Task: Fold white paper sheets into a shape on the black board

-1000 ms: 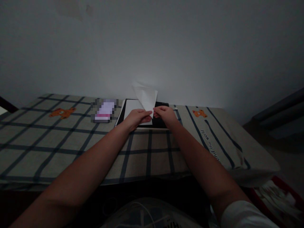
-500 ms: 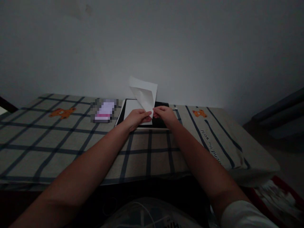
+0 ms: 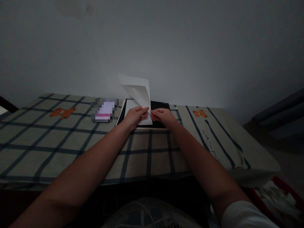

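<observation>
So the biggest thing here is a bare grey wall (image 3: 152, 47), kinda dim, with a checked cloth (image 3: 149, 152) spread out in front of it. Next down is a black board (image 3: 163, 125) lying on the cloth, pale edges poking out from under it. A white sheet (image 3: 130, 105) lies flat on the left part of that, and a white paper (image 3: 137, 84) stands up over it, top end flopped over to the left and lower end down at the fingers. Can't tell if those two are joined. Left hand (image 3: 135, 117) has the paper pinched between thumb and fingers, low on its right edge. Right hand (image 3: 164, 116) is just beside it over the board, fingers curled in toward the thumb, tips right by the paper's edge, but honestly it's too dim to tell whether they've got hold of it. Off to the left there's a phone (image 3: 104, 110), blurred into blocks, lying apart from the board. Smallest stuff: an orange bear (image 3: 63, 113) left of the phone and a smaller bear (image 3: 199, 113) over on the right, plus some lettering (image 3: 210, 147) nearer the right forearm.
</observation>
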`<state>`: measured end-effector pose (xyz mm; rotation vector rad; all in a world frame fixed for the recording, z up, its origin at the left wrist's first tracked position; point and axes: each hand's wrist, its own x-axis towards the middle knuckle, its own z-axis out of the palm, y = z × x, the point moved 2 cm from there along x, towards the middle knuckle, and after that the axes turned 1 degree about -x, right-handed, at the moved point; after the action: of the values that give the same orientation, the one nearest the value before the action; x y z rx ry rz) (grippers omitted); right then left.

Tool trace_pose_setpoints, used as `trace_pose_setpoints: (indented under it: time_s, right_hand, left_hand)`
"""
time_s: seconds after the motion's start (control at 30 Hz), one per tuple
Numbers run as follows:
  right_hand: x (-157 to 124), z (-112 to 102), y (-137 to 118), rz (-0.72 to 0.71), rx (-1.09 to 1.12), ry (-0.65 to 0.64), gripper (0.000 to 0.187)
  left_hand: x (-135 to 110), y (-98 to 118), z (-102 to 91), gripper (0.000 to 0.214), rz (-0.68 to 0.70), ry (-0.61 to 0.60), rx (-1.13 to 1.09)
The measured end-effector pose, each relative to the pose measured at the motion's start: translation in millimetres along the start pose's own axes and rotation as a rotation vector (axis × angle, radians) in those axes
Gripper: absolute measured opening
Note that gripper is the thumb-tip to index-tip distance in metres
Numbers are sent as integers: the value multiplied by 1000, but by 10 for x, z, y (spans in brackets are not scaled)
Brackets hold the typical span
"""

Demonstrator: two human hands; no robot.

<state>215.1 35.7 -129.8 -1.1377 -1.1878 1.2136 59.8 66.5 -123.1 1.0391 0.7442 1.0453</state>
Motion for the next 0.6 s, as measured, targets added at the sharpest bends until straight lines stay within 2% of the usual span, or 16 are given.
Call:
trace_pose_setpoints:
  time_s: [0.2,0.47,0.6]
  right_hand:
    - [-25,24,-19,28,-14,-5,12]
    - [-21,31,-38,-98,-189,57,11]
    - [-57,56,-86,-109,-221,71,13]
  left_hand:
    - [-6,-15,23,43,23,8,-33]
    - [-24,-43,47,37,1,3,-48]
    - [-27,-32,55,34,-14,29,-1]
